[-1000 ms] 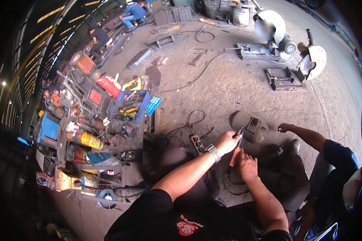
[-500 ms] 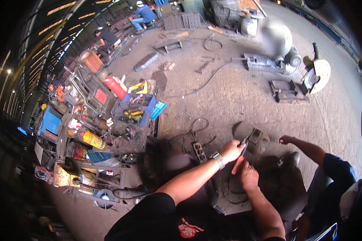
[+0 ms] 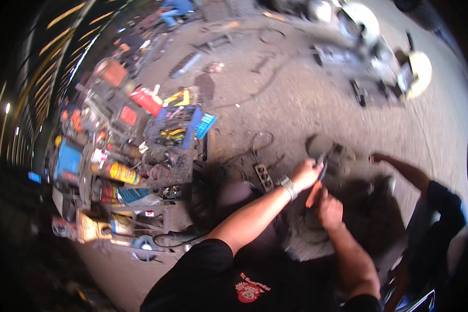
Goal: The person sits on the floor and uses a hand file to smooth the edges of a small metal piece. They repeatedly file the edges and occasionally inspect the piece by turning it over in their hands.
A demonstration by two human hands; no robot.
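My left hand, with a metal watch at the wrist, is closed at the dark upper end of an orange-handled hand tool that looks like pliers. Just below it, my right hand is closed, its fingers curled by the handle. Blur hides the tool's tip and any small piece held in it. Beyond the hands, on the floor, lies a greyish metal part, partly covered by them. A white power strip lies left of my left hand.
At left, a cluttered bench carries a blue toolbox, a yellow spray can and a red bottle. A co-worker's arm reaches in at right. Cut-off saws stand far right. A cable crosses the floor.
The view has shifted and blurred, with the far floor sliding up. Both hands stay together at the orange-handled tool, with only a slight change in its angle.
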